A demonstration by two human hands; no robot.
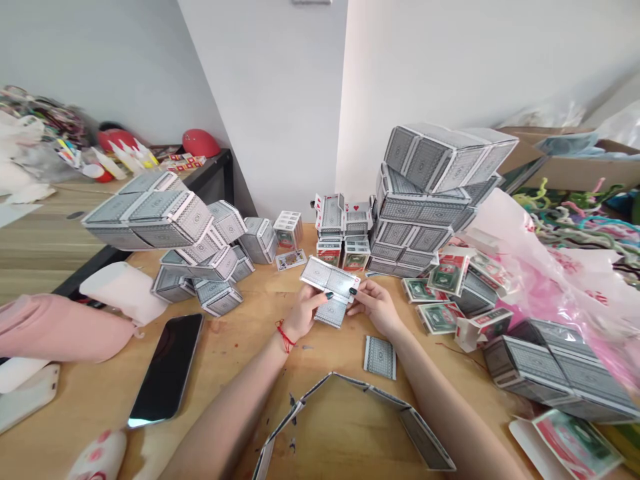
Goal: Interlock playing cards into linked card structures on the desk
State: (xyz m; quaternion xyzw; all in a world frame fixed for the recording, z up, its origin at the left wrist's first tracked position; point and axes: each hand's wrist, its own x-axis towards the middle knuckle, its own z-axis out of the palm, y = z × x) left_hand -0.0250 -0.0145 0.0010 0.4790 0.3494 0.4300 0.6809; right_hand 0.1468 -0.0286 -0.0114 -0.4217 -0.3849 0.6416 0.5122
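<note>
Between my hands is a piece made of joined playing cards [326,279], their grey patterned backs facing up. My left hand [303,313] grips its left side, thumb on top. At the right edge, the fingers of my right hand [373,303] pinch the piece near a red-marked corner. A loose folded playing card [380,357] lies on the table beside my right forearm. Nearer to me stands a bent strip of joined cards [334,381], set on edge in an open curve between my forearms.
Stacked card blocks rise at the left [150,210] and right [425,200]. Card boxes [440,317] lie on the right, near a pink plastic bag [545,267]. A black phone [167,367] and a pink pouch [70,327] rest on the wooden table [250,360] at left.
</note>
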